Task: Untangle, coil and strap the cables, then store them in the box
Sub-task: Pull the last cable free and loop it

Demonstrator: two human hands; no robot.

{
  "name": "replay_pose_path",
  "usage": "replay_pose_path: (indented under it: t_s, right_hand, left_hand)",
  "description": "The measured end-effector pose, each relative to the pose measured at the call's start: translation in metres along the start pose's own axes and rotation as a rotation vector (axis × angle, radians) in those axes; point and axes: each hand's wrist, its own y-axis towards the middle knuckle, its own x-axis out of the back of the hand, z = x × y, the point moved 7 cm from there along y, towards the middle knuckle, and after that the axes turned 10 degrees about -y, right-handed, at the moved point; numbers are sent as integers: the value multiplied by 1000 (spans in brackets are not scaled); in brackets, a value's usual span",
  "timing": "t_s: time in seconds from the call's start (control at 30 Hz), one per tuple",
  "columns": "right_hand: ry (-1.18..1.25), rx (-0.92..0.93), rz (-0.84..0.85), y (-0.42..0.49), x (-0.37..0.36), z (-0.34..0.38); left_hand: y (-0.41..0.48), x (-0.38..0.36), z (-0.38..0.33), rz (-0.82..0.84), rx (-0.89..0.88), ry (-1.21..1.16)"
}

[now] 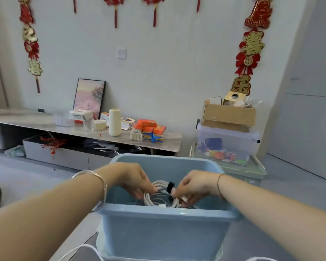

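Coil of white cable [154, 196]: inside blue box [158, 232], just below the rim, with black strap [170, 186] at the coil's 1 o'clock. Left hand [134, 178] pinches the 10 o'clock edge. Right hand [192, 187] pinches at 3 o'clock and is nearer the strap. Next, probably: lower and release.

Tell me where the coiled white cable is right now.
Head view, low centre: the coiled white cable sits in the mouth of the blue box, held between the left hand and the right hand, with a black strap on it.
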Motion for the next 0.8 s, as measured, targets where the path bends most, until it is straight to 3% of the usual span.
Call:
replay_pose_path:
  t_s: [0.3,0.43,0.57,0.7,0.8]
  right_hand:
    - [-103,-85,-59,-1,-2,0]
    - [-196,74,-307,-46,35,31]
    - [17,279,-521,-128,57,56]
    - [193,362,-521,-194,37,41]
    - [295,307,-509,-229,2,4]
  left_hand:
    - [-5,-1,-2,-177,-41,227]
    - [-52,12,-41,-413,-240,314]
    - [-123,-5,-71,-511,-556,33]
    - [-182,-44,-76,-448,-687,-120]
    - [-219,-78,-64,-478,-734,-151]
